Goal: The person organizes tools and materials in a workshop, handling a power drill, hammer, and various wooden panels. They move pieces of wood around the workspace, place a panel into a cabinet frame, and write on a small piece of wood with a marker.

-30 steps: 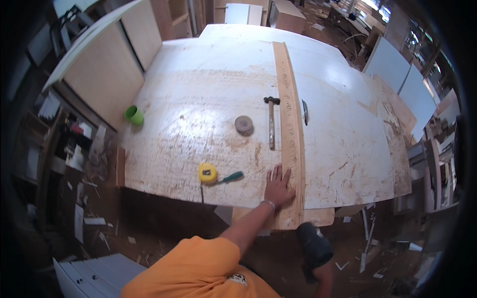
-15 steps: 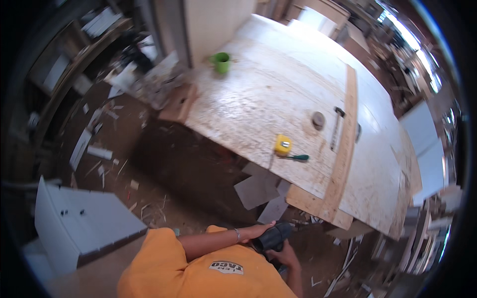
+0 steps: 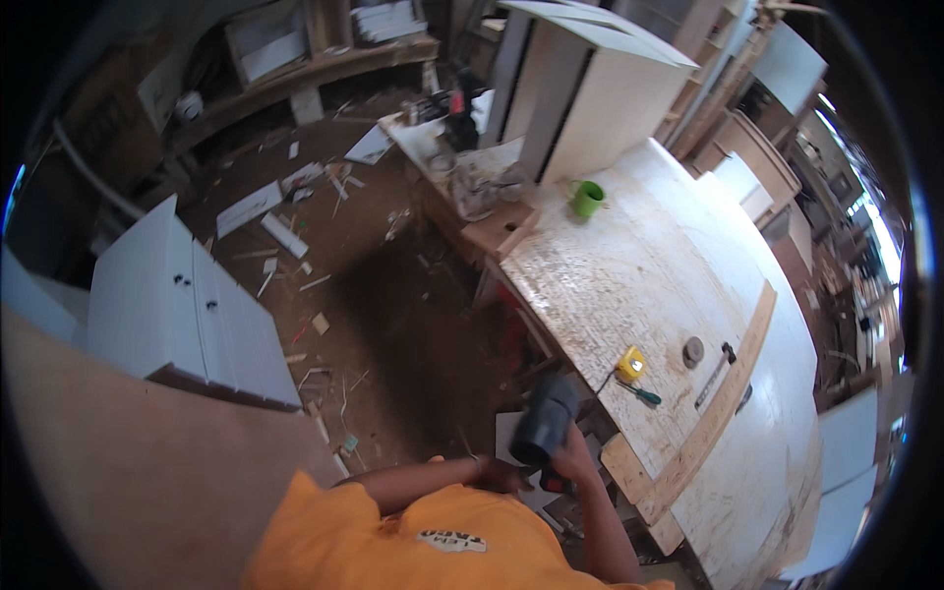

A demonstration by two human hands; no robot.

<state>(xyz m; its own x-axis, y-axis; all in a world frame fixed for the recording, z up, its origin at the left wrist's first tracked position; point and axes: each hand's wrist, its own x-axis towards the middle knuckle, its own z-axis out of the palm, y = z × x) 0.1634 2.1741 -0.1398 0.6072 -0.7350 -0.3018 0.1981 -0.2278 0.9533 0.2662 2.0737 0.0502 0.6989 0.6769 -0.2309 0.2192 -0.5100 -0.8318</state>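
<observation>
A dark, thick-barrelled cordless drill [image 3: 547, 421] is in my right hand [image 3: 570, 460], raised beside the near edge of the workbench [image 3: 629, 285]. The hand wraps its grip below the barrel, where a bit of red shows. Low and close to the drill's underside is my left hand [image 3: 503, 476], in shadow; its fingers are too dark to make out, and I cannot tell if it touches the drill. On the bench nearest the drill lie a yellow tape measure [image 3: 630, 365] and a green-handled screwdriver [image 3: 644, 394].
A round brown disc [image 3: 693, 351], a hammer [image 3: 716, 376] and a long wooden strip [image 3: 718, 418] lie on the bench. Farther off stand a green mug [image 3: 587, 200] and a pale cabinet [image 3: 615, 88]. White cabinet doors [image 3: 187, 310] are at left; offcuts [image 3: 249, 208] litter the floor.
My view has turned left, so the bench now sits farther right. The drill has come up in my right hand with its barrel tilted differently. My left hand has slipped from its barrel to below it.
</observation>
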